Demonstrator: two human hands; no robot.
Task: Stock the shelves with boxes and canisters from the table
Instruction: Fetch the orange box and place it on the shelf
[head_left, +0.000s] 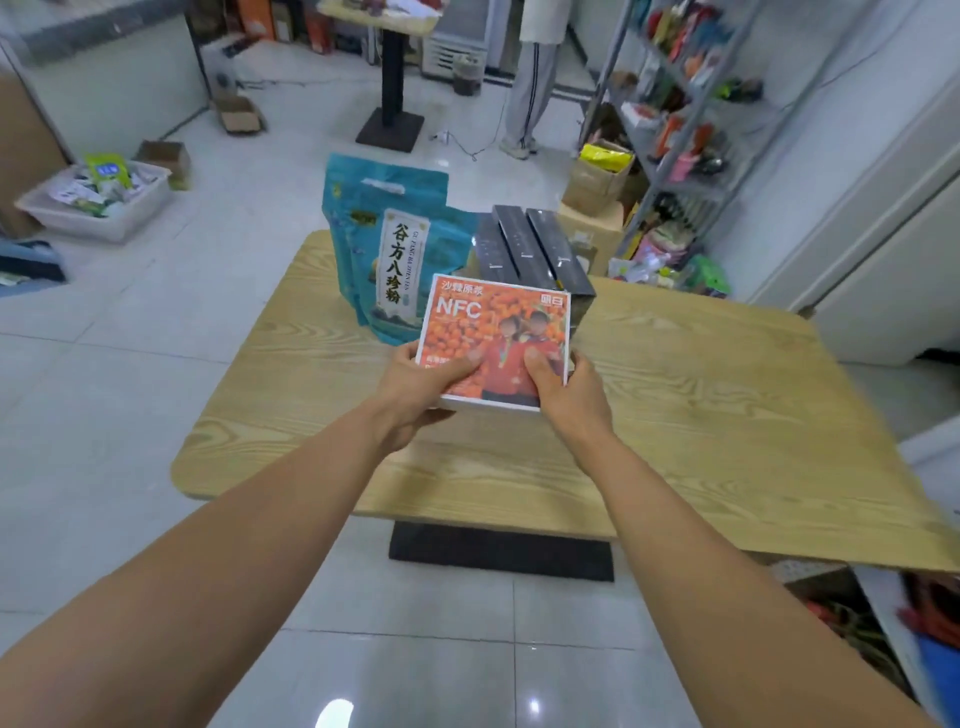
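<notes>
An orange box (493, 322) with a white border and the letters NFC sits over the middle of the wooden table (701, 415). My left hand (415, 395) grips its near left corner, thumb on top. My right hand (571, 395) grips its near right corner the same way. Behind the box stand teal pouches (374, 244) with Chinese lettering. To their right lie three long black boxes (524, 244) side by side. A metal shelf rack (691, 119) with mixed goods stands at the far right.
Cardboard boxes (597, 208) sit on the floor beside the rack. A white bin (98, 208) of packets lies at the left. A person's legs (530, 98) stand by a second pedestal table (389, 67) at the back. White cabinets (883, 260) line the right.
</notes>
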